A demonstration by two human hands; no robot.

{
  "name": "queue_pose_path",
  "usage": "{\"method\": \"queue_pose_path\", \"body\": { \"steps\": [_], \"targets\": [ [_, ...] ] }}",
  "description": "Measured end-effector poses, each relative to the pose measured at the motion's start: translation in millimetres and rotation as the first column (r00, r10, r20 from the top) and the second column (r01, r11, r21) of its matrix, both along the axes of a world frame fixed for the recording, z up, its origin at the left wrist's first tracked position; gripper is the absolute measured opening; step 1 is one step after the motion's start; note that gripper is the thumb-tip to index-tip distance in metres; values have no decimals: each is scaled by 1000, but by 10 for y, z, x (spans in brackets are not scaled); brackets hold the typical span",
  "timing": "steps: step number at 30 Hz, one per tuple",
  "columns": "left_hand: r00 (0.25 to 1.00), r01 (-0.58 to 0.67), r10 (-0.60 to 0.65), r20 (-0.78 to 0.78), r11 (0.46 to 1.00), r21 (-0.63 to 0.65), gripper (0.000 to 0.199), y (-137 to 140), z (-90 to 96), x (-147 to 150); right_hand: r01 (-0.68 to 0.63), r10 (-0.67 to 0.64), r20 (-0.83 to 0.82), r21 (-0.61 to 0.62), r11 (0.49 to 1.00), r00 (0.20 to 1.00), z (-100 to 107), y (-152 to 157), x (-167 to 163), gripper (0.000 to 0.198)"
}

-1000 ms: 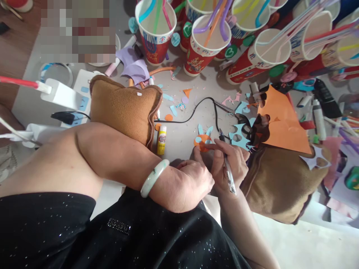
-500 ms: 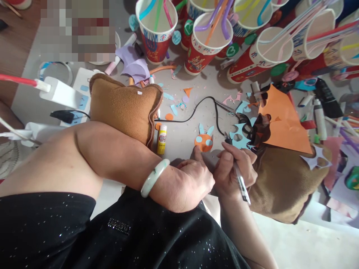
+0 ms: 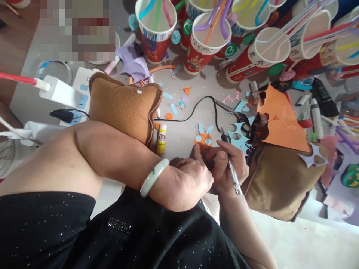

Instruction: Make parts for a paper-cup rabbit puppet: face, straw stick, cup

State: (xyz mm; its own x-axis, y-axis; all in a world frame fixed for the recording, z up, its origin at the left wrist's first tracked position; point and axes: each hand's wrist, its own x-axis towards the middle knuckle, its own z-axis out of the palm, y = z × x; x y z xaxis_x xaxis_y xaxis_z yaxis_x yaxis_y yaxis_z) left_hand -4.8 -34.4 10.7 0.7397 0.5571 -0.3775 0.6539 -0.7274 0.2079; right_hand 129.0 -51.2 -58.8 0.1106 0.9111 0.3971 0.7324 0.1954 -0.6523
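A small orange paper rabbit face (image 3: 203, 141) with light blue ears and two light blue round eyes lies flat on the table. My left hand (image 3: 195, 173) has its index fingertip pressed on the rabbit's lower edge, the other fingers curled. A clear-barrelled pen (image 3: 232, 170) is held between the thumb and fingers of my right hand (image 3: 230, 164), just right of the rabbit. Its dark tip points up, apart from the paper. Beside the pen tip lies a light blue paper sheet (image 3: 239, 139) with round holes cut out. A yellow glue stick (image 3: 162, 139) stands left of the rabbit.
Red paper cups (image 3: 196, 52) with coloured straws crowd the back. Brown cushions (image 3: 123, 106) flank the work area. A cut orange sheet (image 3: 286, 119) lies over the right cushion (image 3: 283, 183). A black cord (image 3: 193, 110) and paper scraps lie behind the rabbit. Plugged chargers (image 3: 66, 93) are at left.
My right hand has shifted left with the pen, nearer the rabbit face, and its fingers have closed in. My left fingertip stays on the rabbit.
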Motion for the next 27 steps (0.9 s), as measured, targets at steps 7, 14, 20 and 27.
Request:
{"method": "queue_pose_path", "body": {
  "steps": [7, 14, 20, 27],
  "targets": [
    [991, 111, -86, -102, 955, 276, 49, -211, -222, 41, -13, 12, -24, -33, 999, 1000, 16, -9, -2, 24],
    [998, 14, 0, -60, 974, 226, 49, -139, -167, 17, -17, 16, -27, -36, 999, 1000, 52, -11, -12, 25],
    [997, -22, 40, -71, 971, 236, 51, -106, -189, 34, -26, 26, -15, -13, 1000, 1000, 16, -6, 15, 25],
    [992, -64, 72, -100, 995, 81, 46, -36, -59, 26, -47, 50, -47, 63, 997, 998, -46, -22, 67, 33]
  ]
}}
